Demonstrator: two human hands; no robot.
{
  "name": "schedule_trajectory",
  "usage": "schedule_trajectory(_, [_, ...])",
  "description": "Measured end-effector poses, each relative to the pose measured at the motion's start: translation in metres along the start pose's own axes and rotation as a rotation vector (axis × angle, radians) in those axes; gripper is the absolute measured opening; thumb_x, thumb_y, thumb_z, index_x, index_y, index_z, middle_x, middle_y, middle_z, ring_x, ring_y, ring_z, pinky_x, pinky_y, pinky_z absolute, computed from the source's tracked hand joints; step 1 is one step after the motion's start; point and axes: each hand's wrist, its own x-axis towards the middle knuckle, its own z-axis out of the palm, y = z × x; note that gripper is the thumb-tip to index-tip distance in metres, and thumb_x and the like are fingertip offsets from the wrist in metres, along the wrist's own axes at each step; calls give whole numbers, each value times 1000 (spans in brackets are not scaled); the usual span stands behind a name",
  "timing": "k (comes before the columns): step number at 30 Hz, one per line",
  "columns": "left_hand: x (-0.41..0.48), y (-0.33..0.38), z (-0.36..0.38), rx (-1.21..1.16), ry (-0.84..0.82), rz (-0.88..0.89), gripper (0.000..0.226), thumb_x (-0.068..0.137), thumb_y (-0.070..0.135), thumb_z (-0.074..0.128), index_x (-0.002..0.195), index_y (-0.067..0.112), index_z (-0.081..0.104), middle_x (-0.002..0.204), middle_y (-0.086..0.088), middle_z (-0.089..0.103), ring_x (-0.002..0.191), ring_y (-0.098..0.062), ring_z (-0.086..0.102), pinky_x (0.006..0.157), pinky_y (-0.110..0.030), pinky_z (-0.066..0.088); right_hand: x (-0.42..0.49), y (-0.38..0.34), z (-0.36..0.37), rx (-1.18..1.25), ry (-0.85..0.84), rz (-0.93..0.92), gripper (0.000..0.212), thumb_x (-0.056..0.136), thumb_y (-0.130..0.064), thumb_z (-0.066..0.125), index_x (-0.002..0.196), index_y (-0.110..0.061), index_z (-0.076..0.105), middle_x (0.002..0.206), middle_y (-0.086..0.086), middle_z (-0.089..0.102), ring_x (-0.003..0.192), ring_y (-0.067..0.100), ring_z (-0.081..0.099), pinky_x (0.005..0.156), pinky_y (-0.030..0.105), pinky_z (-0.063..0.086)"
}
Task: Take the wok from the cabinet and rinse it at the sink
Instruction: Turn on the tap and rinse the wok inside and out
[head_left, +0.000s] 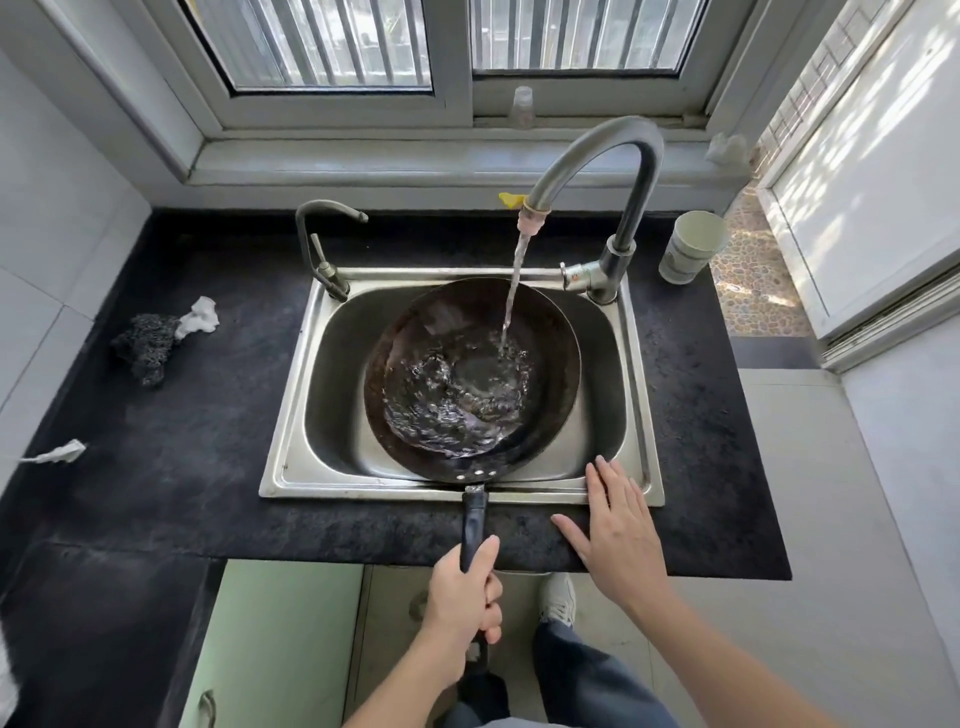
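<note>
Well, the bottom of the wok (410, 338) is hard to read: churning water covers it and blurs the metal beneath. A stretch of its black handle (474, 525) vanishes inside the left hand (462, 597), and both forearms are cut off at the lower edge. A clear cup (522, 106) on the window ledge (363, 161) is hazy against the frame.

The left hand is clenched round the handle, thumb laid along its top, holding the wok in the steel sink (291, 415) with the handle crossing the front rim. The right hand (618, 535) lies flat with fingers spread on the counter (171, 441), fingertips touching the sink's front right rim; it grasps nothing.

A stream (514, 291) runs from the tall curved faucet (613, 156) into the wok's right side. A smaller tap (322, 228) stands at the sink's back left corner. On the dark counter a steel scourer (145, 345) and a white rag (200, 317) sit to the left, a pale cup (693, 247) to the right. Pale green cabinet doors (275, 649) show below, barred windows (332, 47) above.
</note>
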Motion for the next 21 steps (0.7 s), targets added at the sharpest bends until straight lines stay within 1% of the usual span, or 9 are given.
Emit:
schedule_trajectory(4, [1,-7,6,38,23,82,27,99,32,54,84,10,49,54,0,39,37,-13,28,38,-26,33,0,1,4,-3,15,3,83,93,-65,30,145,-3,50,150,16,51,141,31,46,116,45,37])
schedule_trajectory(5, [2,-11,8,59,32,110,26,98,30,54,83,10,48,54,-1,40,36,-14,28,39,-27,34,0,1,3,-1,24,2,81,94,-64,34,145,-3,50,149,16,51,140,31,47,116,44,37])
schedule_trajectory(7, [4,-18,10,126,60,158,24,97,25,55,82,9,47,57,-3,42,35,-14,30,41,-29,35,0,-3,0,28,53,1,72,93,-56,53,143,-4,52,146,17,54,137,33,50,114,44,39])
schedule_trajectory(9, [7,-25,9,195,81,194,19,95,19,55,83,7,47,61,-5,45,35,-13,33,43,-29,37,-1,-14,-6,98,71,3,63,90,-42,68,140,-6,55,138,14,59,129,31,56,109,42,45])
schedule_trajectory(12, [10,-31,4,219,68,229,17,94,17,56,90,1,51,64,-8,47,35,-14,37,45,-31,39,-4,-41,-16,322,72,5,42,94,-32,65,131,-13,60,117,1,64,111,20,61,97,33,50])
schedule_trajectory(14, [11,-32,2,224,48,259,17,94,19,58,93,3,54,64,-8,49,37,-16,41,46,-34,43,-1,-61,-24,510,7,66,32,96,-33,62,124,-17,62,104,-6,65,99,13,62,89,28,51])
schedule_trajectory(17, [11,-34,0,221,14,307,15,95,18,59,94,5,54,64,-11,51,39,-19,44,47,-40,48,9,-85,-26,739,-140,186,23,94,-42,64,103,-21,68,84,-12,68,81,6,64,74,22,51])
schedule_trajectory(20, [9,-35,-2,202,15,313,17,96,23,60,95,7,54,69,-13,59,40,-24,54,43,-37,54,14,-96,-19,859,-293,294,32,88,-54,67,91,-22,70,80,-9,72,78,10,69,78,33,58])
schedule_trajectory(21, [8,-36,-2,189,18,310,19,95,26,60,96,8,55,71,-12,61,41,-26,58,42,-36,54,14,-97,-17,862,-331,313,35,87,-55,68,86,-21,70,77,-8,73,74,11,69,76,33,58])
